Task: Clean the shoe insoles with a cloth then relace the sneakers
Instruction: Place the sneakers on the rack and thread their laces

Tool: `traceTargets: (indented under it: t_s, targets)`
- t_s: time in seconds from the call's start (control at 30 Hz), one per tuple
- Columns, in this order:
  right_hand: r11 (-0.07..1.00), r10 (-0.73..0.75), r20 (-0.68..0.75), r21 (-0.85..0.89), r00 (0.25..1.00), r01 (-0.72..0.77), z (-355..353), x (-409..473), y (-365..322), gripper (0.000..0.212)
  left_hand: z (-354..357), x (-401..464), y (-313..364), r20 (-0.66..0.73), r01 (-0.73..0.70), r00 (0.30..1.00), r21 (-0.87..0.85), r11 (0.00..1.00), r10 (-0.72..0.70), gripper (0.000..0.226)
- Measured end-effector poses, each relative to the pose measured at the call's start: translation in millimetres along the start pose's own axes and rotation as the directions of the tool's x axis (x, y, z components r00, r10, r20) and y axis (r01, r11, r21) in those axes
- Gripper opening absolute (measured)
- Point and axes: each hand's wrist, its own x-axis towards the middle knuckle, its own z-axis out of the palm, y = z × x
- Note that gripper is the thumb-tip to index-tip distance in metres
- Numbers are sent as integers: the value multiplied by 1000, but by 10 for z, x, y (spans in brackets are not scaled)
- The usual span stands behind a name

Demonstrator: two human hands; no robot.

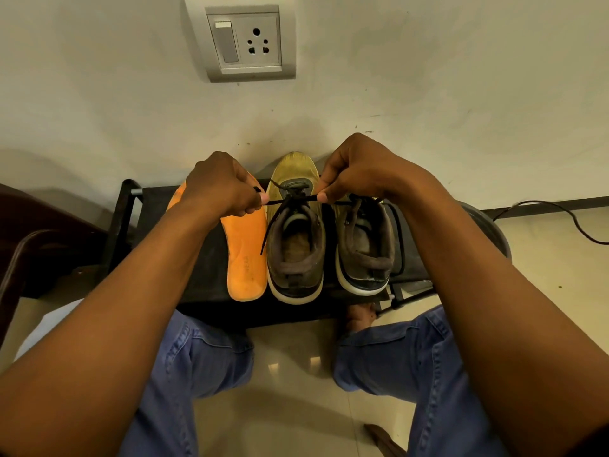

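Two worn yellow-olive sneakers stand side by side on a low black rack (204,275), toes toward the wall. Over the left sneaker (294,239), my left hand (220,186) pinches one end of its black lace (280,202) and my right hand (357,168) pinches the other end. The lace is stretched taut between them across the upper eyelets, and a loose end hangs down the shoe's left side. The right sneaker (364,249) sits partly under my right wrist. An orange insole (245,255) lies flat to the left of the sneakers. No cloth is in view.
The rack stands against a pale wall with a switch and socket plate (248,42). A black cable (560,214) runs along the tiled floor at right. Dark wooden furniture (36,239) stands at left. My knees in blue jeans (197,364) frame the rack's front edge.
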Motion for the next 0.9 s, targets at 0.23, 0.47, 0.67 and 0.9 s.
traceTargets:
  t_s: [0.23, 0.47, 0.67, 0.9]
  targets:
    - [992, 82, -24, -95, 996, -84, 30, 50, 11, 11, 58, 60, -19, -73, -19, 997, 246, 969, 38, 7]
    - [992, 87, -48, -86, 995, -91, -5, 51, 41, 11, 25, 20, -24, -25, -54, 998, 122, 991, 57, 7]
    - [995, 34, -95, 98, 995, -25, -209, -43, 96, 9, 2, -49, 104, -109, -213, 974, -113, 971, 201, 30]
    - [980, 199, -293, 68, 935, -187, -285, 52, 325, 7, 401, -150, 420, -67, -453, 891, -98, 886, 449, 20]
